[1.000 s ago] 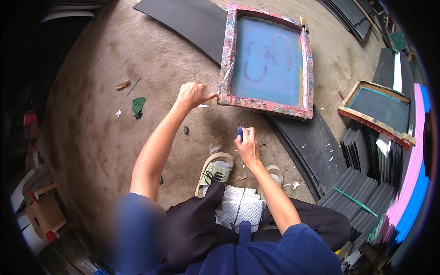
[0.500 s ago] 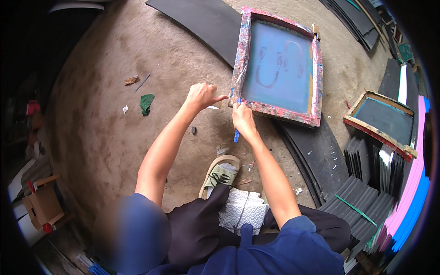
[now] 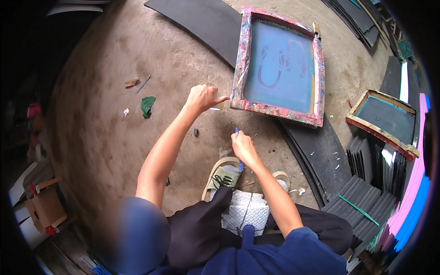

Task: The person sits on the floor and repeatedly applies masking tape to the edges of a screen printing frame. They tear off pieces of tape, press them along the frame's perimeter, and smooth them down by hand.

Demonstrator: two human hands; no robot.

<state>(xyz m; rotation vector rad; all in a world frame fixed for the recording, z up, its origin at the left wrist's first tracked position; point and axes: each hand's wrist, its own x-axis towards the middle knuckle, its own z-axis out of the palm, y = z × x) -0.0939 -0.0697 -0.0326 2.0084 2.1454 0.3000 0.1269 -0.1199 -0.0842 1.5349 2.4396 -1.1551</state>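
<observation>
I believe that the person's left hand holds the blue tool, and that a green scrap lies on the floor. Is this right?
Not quite: the right hand holds the blue tool, as the head view shows. The green scrap does lie on the floor.

Illumination is diffuse and moderately bright around the framed screen (image 3: pixel 282 68), whose mesh shows a pale, hazy sheen. Shadows on the concrete floor (image 3: pixel 105 137) are soft. Far left of the screen, detail falls to near-black. Right of it, stacked sheets (image 3: pixel 414 167) curve with fisheye distortion. Below-left of it, a round patch (image 3: pixel 131 236) is heavily blurred.
</observation>
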